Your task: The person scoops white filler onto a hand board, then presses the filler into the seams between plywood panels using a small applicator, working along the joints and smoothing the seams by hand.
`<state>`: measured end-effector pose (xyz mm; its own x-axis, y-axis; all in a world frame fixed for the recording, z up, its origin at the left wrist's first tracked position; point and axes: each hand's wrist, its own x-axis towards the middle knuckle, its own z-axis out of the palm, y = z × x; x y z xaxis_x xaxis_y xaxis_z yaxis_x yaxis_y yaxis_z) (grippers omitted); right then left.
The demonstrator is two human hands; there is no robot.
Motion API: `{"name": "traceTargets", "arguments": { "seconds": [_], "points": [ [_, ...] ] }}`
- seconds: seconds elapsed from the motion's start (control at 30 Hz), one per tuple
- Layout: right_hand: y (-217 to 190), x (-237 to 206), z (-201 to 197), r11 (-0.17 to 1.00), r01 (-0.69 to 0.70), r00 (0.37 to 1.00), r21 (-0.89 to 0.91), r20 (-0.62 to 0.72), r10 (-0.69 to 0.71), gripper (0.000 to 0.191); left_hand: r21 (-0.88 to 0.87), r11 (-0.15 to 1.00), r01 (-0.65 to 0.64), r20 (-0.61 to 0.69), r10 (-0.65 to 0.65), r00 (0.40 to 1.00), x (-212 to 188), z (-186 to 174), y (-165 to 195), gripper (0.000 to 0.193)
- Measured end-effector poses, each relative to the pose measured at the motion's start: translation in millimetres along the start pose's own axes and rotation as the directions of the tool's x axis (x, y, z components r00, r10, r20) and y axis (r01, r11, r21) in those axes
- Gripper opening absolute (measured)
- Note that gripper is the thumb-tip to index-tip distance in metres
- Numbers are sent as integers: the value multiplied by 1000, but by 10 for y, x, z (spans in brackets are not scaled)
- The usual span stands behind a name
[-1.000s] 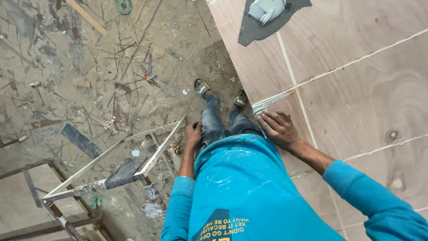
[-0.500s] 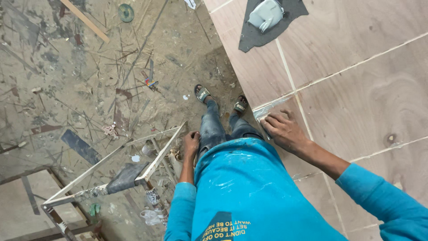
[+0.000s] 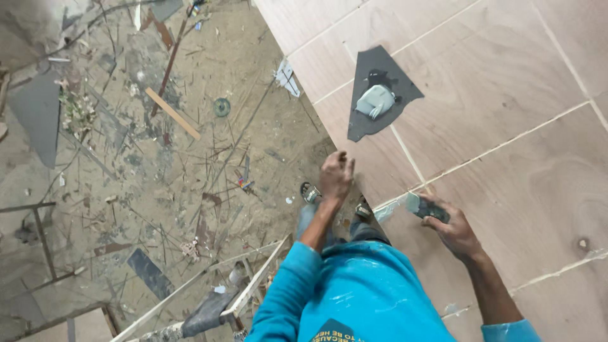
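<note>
Against the plywood wall [image 3: 506, 126], the right hand [image 3: 453, 231] wraps a putty knife [image 3: 418, 206] at the seam; left hand [image 3: 335, 177] raised, fingers loosely curled; best keep the blade flat along the joint.

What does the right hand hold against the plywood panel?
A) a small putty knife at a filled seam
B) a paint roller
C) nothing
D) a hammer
A: the right hand grips a putty knife with its blade at the pale seam on the plywood panel.
</note>
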<state>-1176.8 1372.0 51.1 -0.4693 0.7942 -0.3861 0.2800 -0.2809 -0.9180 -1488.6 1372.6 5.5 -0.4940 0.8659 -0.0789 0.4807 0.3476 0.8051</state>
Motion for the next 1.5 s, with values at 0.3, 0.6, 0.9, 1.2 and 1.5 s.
{"name": "traceTargets", "arguments": {
  "seconds": [0.3, 0.6, 0.9, 1.2, 1.5],
  "points": [
    [-362, 209, 779, 560, 176, 922, 810, -335, 196, 54, 381, 923, -42, 127, -7, 992, 861, 367, 404, 68],
    [-1083, 1066, 1323, 416, 368, 841, 832, -488, 234, 53, 251, 933, -257, 276, 186, 943, 1835, -241, -146, 62],
    [-1129, 1420, 1762, 375, 453, 771, 809, -567, 291, 49, 336, 842, -423, 556, 185, 810, 2641, -397, -259, 33],
    [-849, 2540, 1544, 874, -327, 739, -360, -674, -1, 50, 212, 862, -461, 692, 201, 694, 2982, -232, 0, 36],
    [-1229, 3230, 1509, 622, -550, 744, -558, -666, 60, 47, 185, 824, -536, 812, 179, 556, 3289, -106, -3, 38]
  ]
}}
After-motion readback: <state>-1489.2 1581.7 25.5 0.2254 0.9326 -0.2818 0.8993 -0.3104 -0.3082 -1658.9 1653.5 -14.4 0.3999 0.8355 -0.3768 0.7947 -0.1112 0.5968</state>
